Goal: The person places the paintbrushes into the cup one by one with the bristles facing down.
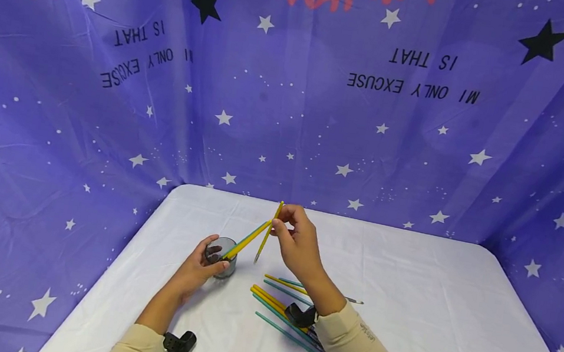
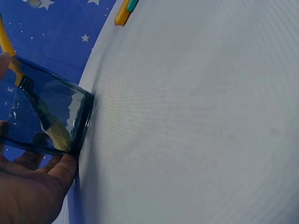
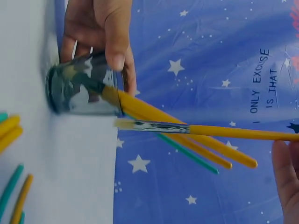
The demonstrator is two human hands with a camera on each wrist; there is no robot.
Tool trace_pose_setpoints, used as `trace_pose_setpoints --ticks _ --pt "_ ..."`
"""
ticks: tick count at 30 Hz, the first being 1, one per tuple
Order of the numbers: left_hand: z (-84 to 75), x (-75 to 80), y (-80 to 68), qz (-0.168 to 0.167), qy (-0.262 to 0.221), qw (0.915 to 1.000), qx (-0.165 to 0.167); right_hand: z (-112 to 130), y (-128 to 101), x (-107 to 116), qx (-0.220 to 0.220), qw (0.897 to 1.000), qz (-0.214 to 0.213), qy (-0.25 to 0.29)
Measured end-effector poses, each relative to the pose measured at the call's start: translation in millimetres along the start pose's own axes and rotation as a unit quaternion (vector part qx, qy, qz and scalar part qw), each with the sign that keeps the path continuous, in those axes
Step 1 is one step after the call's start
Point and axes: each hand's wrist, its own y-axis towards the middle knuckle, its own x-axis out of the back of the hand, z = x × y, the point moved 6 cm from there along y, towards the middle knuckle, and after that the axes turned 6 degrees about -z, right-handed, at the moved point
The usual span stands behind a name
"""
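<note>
Loose brushes (image 1: 285, 310) lie on the white bench (image 1: 429, 314) beside the right forearm. Left hand (image 1: 197, 272): fingers curled around the glass jar (image 1: 221, 256), which stands on the bench with brushes inside. Right hand (image 1: 300, 244): fingers pinch a yellow brush (image 1: 267, 235), bristles down, just beside the jar, before the starred backdrop (image 1: 374, 123)

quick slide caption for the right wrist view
Left hand steadies a glass cup of brushes while a yellow paintbrush hovers at its rim.

Bright, even light is falling from above, the hands are casting only soft, faint shadows on the white desk (image 1: 406, 287), the head view is bowing at its edges, and both wrist views are blurring slightly up close.
</note>
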Motion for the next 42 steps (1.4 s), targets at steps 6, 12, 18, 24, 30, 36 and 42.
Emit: trace_pose_setpoints --ticks 6,12,18,24,30,36,42 --pt "-1.7 0.6 -1.6 -0.002 0.001 1.0 -0.002 -4.4 -4.1 -7.1 -0.033 0.996 -0.067 0.048" --pt "-2.5 0.4 -1.4 0.001 0.004 1.0 0.0 -16.9 -16.7 -16.3 -0.056 0.99 -0.109 0.07" --pt "-0.8 -0.6 -0.3 -0.006 0.01 0.9999 0.001 -32.5 -29.2 -27.7 -0.089 0.985 -0.126 0.072" --pt "-0.4 -0.8 -0.4 -0.008 0.018 0.9998 -0.008 -53.3 -38.4 -40.1 -0.13 0.985 -0.094 0.067" --pt "-1.2 -0.1 0.1 -0.01 0.014 0.9999 -0.002 -69.8 -44.2 -47.2 -0.144 0.987 -0.054 0.043" --pt "-2.0 -0.1 0.0 -0.01 0.011 0.9999 0.002 -82.3 -49.0 -49.0 -0.168 0.986 0.019 0.002" --pt "-3.1 -0.9 -1.0 -0.013 0.013 0.9998 0.0 -96.3 -52.6 -37.6 -0.168 0.975 0.106 -0.098"
